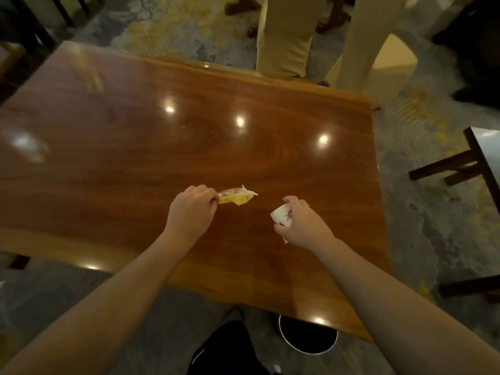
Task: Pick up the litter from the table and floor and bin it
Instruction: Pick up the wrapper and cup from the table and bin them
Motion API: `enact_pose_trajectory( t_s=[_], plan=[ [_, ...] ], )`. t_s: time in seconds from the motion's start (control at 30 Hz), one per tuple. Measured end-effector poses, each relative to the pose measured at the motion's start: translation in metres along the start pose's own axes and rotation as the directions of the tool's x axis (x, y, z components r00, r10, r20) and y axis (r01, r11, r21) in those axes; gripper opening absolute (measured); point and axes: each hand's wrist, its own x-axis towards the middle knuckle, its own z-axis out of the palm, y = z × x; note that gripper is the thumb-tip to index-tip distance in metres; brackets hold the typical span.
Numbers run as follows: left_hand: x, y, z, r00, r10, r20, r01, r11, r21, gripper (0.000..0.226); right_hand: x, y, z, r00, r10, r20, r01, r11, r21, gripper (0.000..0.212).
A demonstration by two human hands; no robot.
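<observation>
A glossy wooden table [135,147] fills the middle of the view. My left hand [190,209] pinches the near end of a yellow and clear plastic wrapper [236,196], which lies low over the tabletop. My right hand [304,221] is closed around a white paper cup [281,216] with a red pattern, tilted on its side just above the table. A round black bin [308,338] with a white rim stands on the floor under the table's near edge, partly hidden by it.
Cream upholstered chairs [286,36] stand at the table's far right corner. A dark wooden side table [476,163] sits on the patterned carpet at the right. Dark chair frames [29,31] are at the far left. My dark trouser leg [227,350] shows below.
</observation>
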Motion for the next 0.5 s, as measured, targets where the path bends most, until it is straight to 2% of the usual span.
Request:
enact_pose_trajectory(
  t_s=[0.27,0.37,0.5],
  plan=[
    [-0.113,0.070,-0.027,0.970,-0.244,0.016,0.244,0.968,-0.050,0.004,-0.091,0.038,-0.001,0.979,-0.202,0.004,0.202,0.979,0.005,0.080],
    [-0.169,0.107,-0.035,0.929,-0.370,0.001,0.369,0.925,-0.089,0.006,-0.133,0.065,0.001,0.966,-0.258,0.030,0.258,0.966,0.008,0.080],
    [-0.242,0.153,-0.044,0.846,-0.532,0.041,0.526,0.818,-0.231,0.005,-0.188,0.102,0.006,0.950,-0.299,0.093,0.297,0.954,0.035,0.076]
  ],
)
